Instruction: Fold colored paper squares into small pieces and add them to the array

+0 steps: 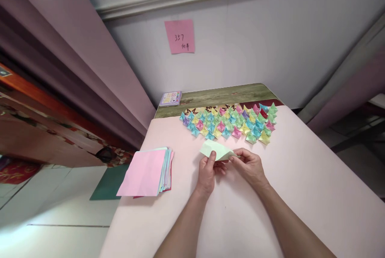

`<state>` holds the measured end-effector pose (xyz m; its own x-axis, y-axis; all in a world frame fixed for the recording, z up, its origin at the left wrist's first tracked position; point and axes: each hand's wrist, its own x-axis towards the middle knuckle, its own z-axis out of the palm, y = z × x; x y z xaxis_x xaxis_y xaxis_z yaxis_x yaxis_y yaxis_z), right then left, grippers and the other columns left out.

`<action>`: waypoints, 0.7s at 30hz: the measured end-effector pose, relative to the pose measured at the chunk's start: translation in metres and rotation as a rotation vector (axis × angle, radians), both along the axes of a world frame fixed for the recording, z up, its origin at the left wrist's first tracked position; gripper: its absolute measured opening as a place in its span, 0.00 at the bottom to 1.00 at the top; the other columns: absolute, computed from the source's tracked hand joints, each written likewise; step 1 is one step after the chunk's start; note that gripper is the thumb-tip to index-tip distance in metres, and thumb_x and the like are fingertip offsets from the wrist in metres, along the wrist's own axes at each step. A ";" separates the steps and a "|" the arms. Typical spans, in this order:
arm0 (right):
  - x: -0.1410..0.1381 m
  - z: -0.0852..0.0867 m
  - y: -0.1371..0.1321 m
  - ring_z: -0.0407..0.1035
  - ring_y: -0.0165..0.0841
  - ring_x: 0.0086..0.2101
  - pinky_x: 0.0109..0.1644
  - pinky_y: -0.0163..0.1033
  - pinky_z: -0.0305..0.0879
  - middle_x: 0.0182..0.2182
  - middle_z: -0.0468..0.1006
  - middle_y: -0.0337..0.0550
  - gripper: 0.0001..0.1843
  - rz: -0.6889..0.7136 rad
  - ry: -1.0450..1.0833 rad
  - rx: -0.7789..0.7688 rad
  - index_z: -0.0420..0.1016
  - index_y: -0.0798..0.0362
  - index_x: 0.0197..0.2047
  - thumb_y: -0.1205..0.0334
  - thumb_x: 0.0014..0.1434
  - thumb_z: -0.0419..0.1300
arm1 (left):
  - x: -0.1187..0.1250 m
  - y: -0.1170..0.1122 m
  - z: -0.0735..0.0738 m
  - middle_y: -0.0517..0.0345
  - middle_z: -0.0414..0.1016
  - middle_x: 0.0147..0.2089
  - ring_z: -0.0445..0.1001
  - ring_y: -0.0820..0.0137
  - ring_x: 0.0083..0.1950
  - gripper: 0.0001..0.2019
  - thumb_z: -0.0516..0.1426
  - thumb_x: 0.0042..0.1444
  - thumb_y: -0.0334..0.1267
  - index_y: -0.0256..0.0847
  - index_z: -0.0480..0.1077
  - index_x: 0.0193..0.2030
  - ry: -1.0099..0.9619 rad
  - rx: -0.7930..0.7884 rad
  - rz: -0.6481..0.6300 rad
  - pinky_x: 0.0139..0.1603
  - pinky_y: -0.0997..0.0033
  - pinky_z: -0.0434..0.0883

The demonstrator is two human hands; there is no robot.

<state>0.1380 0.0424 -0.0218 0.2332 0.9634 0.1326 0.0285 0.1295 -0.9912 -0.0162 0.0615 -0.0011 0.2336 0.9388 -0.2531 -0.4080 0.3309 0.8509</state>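
Observation:
A pale green sheet of paper (217, 149), partly folded with slanting edges, is held above the table between both hands. My left hand (207, 171) grips its lower left part, the thumb flat on top and the fingers underneath. At the right corner, my right hand (248, 165) pinches the paper between thumb and fingertips. Just beyond lie many small folded paper pieces (221, 125) in green, blue, yellow, pink and purple, set close together in rows. The underside of the green sheet is hidden.
A stack of coloured paper sheets (144, 171), pink on top, lies at the table's left edge. Small printed packs (171, 98) sit at the far left corner. The pale table (300, 194) meets a white wall bearing a pink note (179, 36). A curtain (99, 41) hangs at left.

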 end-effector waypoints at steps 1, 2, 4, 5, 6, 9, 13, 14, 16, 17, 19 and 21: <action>0.000 0.000 0.000 0.72 0.34 0.28 0.31 0.37 0.70 0.30 0.79 0.43 0.15 -0.013 0.013 -0.030 0.78 0.53 0.31 0.50 0.51 0.69 | 0.000 0.000 0.000 0.46 0.79 0.31 0.74 0.70 0.24 0.24 0.65 0.50 0.53 0.30 0.76 0.39 0.001 0.003 -0.001 0.22 0.74 0.70; 0.000 0.001 0.000 0.71 0.33 0.26 0.29 0.37 0.69 0.28 0.78 0.42 0.16 -0.024 0.021 -0.056 0.77 0.53 0.31 0.48 0.50 0.69 | 0.000 0.000 -0.001 0.46 0.80 0.31 0.75 0.70 0.25 0.22 0.66 0.49 0.51 0.30 0.75 0.40 0.011 0.011 0.001 0.23 0.74 0.71; -0.001 0.002 0.000 0.68 0.31 0.24 0.27 0.36 0.66 0.25 0.77 0.41 0.19 -0.040 0.036 -0.081 0.76 0.54 0.30 0.46 0.49 0.70 | 0.001 -0.001 -0.003 0.49 0.80 0.31 0.75 0.71 0.26 0.20 0.68 0.47 0.46 0.31 0.75 0.39 0.046 0.034 0.027 0.25 0.73 0.73; -0.002 0.003 -0.001 0.69 0.31 0.24 0.27 0.35 0.66 0.26 0.76 0.41 0.19 -0.046 0.051 -0.074 0.75 0.53 0.30 0.46 0.48 0.71 | 0.001 -0.001 -0.004 0.50 0.80 0.31 0.75 0.71 0.26 0.18 0.68 0.47 0.45 0.32 0.75 0.38 0.063 0.044 0.049 0.26 0.73 0.73; -0.003 0.004 -0.001 0.69 0.32 0.26 0.28 0.35 0.66 0.27 0.77 0.41 0.19 -0.044 0.070 -0.062 0.74 0.53 0.32 0.47 0.48 0.71 | 0.002 -0.001 -0.005 0.51 0.79 0.30 0.75 0.71 0.25 0.17 0.68 0.47 0.44 0.32 0.75 0.36 0.078 0.051 0.071 0.26 0.73 0.73; -0.004 0.007 -0.001 0.73 0.33 0.30 0.32 0.36 0.69 0.29 0.77 0.39 0.27 -0.013 0.128 -0.064 0.71 0.51 0.48 0.48 0.48 0.71 | 0.003 -0.003 -0.007 0.53 0.78 0.26 0.74 0.71 0.24 0.16 0.67 0.48 0.46 0.33 0.75 0.33 0.105 0.058 0.084 0.25 0.73 0.72; -0.003 0.008 -0.001 0.73 0.35 0.32 0.34 0.38 0.71 0.31 0.78 0.42 0.25 0.113 0.208 -0.181 0.74 0.53 0.45 0.46 0.49 0.70 | 0.003 -0.004 -0.005 0.54 0.77 0.25 0.72 0.72 0.23 0.17 0.68 0.45 0.46 0.32 0.76 0.34 0.134 0.075 -0.020 0.25 0.73 0.71; -0.002 0.008 -0.001 0.73 0.35 0.31 0.33 0.38 0.71 0.31 0.78 0.42 0.22 0.138 0.225 -0.194 0.75 0.54 0.40 0.46 0.49 0.70 | 0.003 -0.003 -0.004 0.54 0.77 0.26 0.72 0.72 0.23 0.17 0.68 0.46 0.46 0.32 0.76 0.34 0.132 0.078 -0.038 0.26 0.73 0.71; 0.001 0.008 -0.001 0.70 0.32 0.28 0.31 0.35 0.68 0.28 0.77 0.41 0.20 0.175 0.233 -0.205 0.76 0.54 0.33 0.46 0.50 0.69 | 0.001 -0.001 -0.002 0.54 0.78 0.29 0.73 0.72 0.26 0.18 0.67 0.47 0.47 0.33 0.77 0.37 0.080 0.065 -0.023 0.29 0.73 0.71; 0.002 0.008 -0.001 0.68 0.30 0.27 0.29 0.34 0.66 0.26 0.75 0.39 0.19 0.198 0.224 -0.213 0.76 0.55 0.32 0.46 0.50 0.69 | 0.000 0.000 -0.002 0.54 0.79 0.31 0.74 0.71 0.28 0.18 0.67 0.48 0.47 0.34 0.77 0.39 0.028 0.044 0.007 0.30 0.73 0.71; 0.004 0.009 -0.002 0.65 0.29 0.25 0.28 0.33 0.63 0.23 0.73 0.37 0.19 0.256 0.191 -0.237 0.76 0.55 0.32 0.46 0.51 0.69 | -0.002 0.004 -0.001 0.56 0.79 0.34 0.75 0.72 0.31 0.17 0.68 0.47 0.46 0.37 0.76 0.40 -0.101 -0.016 0.073 0.33 0.74 0.71; 0.006 0.011 -0.003 0.64 0.28 0.24 0.27 0.32 0.62 0.23 0.72 0.37 0.19 0.298 0.163 -0.246 0.76 0.55 0.32 0.46 0.52 0.68 | -0.005 0.007 -0.002 0.57 0.79 0.35 0.75 0.72 0.34 0.15 0.69 0.45 0.43 0.38 0.76 0.38 -0.212 -0.078 0.096 0.36 0.75 0.71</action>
<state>0.1437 0.0395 -0.0106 -0.0613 0.9902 -0.1259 -0.1346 -0.1332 -0.9819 -0.0213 0.0685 -0.0030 0.2002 0.9387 -0.2807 -0.6071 0.3437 0.7165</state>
